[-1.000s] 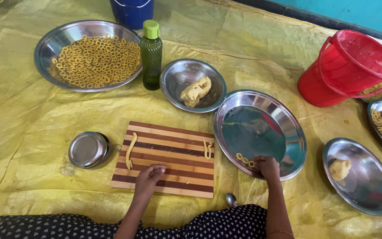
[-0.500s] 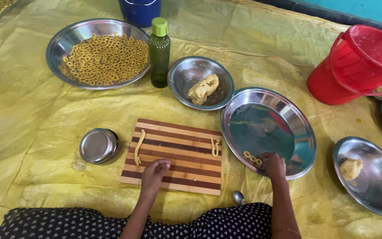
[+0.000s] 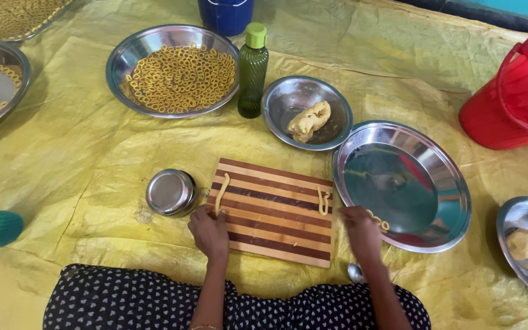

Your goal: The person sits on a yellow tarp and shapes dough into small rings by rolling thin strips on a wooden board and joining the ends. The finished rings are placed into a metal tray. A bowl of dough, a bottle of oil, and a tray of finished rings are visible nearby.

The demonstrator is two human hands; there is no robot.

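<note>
One camera only — worn on the person's head, it looks steeply down and forward over the lap at the yellow sheet (image 3: 62, 165) on the floor. It sits fairly near: the striped cutting board (image 3: 273, 214) lies centre-low, while outer bowls are cropped by the frame edges.
</note>
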